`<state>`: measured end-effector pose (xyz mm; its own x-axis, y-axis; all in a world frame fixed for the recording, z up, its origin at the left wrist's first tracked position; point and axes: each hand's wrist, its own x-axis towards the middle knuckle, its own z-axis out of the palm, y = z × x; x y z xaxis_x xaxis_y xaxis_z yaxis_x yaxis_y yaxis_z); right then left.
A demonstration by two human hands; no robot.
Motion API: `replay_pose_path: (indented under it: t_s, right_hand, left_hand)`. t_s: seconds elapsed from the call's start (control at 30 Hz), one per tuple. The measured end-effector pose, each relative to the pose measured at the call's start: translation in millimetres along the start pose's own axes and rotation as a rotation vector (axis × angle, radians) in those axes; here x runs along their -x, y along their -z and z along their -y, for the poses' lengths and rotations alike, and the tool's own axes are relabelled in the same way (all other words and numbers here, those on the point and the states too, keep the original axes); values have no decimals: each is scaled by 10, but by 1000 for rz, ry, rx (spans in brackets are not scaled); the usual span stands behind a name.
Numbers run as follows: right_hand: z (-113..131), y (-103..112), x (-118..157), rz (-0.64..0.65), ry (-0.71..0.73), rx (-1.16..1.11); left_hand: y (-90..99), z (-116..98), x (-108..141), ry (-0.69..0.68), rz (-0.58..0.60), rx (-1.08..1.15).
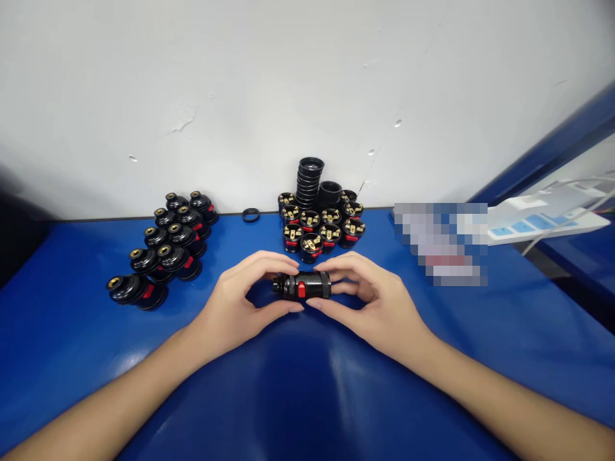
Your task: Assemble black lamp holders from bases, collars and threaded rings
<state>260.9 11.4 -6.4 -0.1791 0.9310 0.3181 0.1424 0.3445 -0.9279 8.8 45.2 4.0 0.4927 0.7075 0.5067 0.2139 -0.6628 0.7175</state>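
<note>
A black lamp holder (310, 287) with a red switch lies sideways between my two hands, over the front middle of the blue table. My left hand (245, 291) curls around its narrow end, thumb in front and fingers behind. Around the wider, ridged end, my right hand (369, 288) is closed in the same way. The fingertips behind the lamp holder are partly hidden. Beyond my hands stand several open black socket bodies (311, 244) with brass contacts and red switches. A stack of black threaded sleeves (308, 186) rises behind them.
At left, several domed lamp holders (175, 256) with brass inlets stand in two rows. One black ring (250, 215) lies near the white wall (250, 96). A blurred-out item (442, 246) and a white power strip (548, 221) with cables are at the right.
</note>
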Motion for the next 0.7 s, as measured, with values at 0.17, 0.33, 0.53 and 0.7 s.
replay_pose_path:
  t_s: [0.17, 0.33, 0.53, 0.7]
  right_hand:
    - [-16, 7, 10, -1, -11, -17]
    - [-15, 21, -6, -5, -19, -19]
    - [1, 8, -19, 4, -8, -20]
    - [-13, -3, -1, 1, 4, -8]
  left_hand:
    - [-6, -14, -16, 54, -18, 59]
    - [-18, 12, -13, 71, -32, 126]
    - [19, 39, -21, 24, 21, -73]
    - [17, 44, -4, 31, 28, -96]
